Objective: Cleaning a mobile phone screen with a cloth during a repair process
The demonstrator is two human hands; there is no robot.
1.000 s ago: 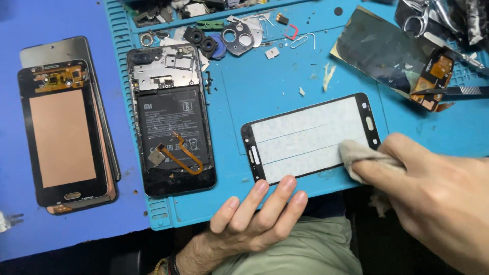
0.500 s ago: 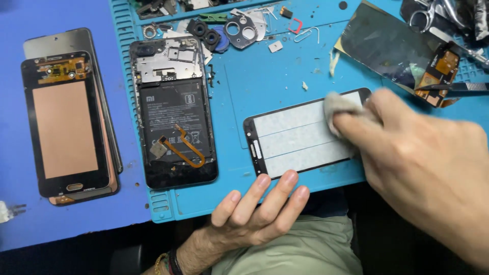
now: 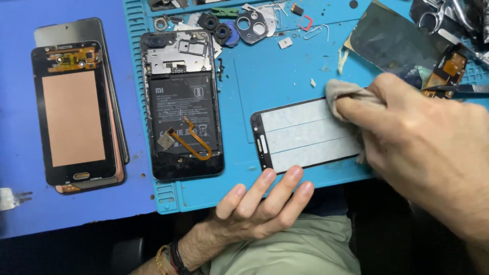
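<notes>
Right hand [image 3: 423, 147] fingers pinch grey cloth [image 3: 342, 91] on glass panel [image 3: 305, 135]. Left hand [image 3: 260, 206] at panel's 6 o'clock edge, fingers together, flat.

Phone repair workshop: blue repair mat [image 3: 285, 76], opened phone [image 3: 182, 104], loose screens [image 3: 76, 109], scattered small parts [image 3: 239, 23].

The thin black-framed glass front panel [image 3: 305, 133] looks smooth, its middle covered by matt white paper-like strips, and a soft, crumpled grey cloth [image 3: 340, 92] lies against it. Under it is the matt turquoise rubbery work mat [image 3: 265, 76], ridged along its edge and dusted with scraps. The opened black phone [image 3: 182, 104] shows dull grey metal shielding, a matt black battery and a glossy orange flex ribbon.
</notes>
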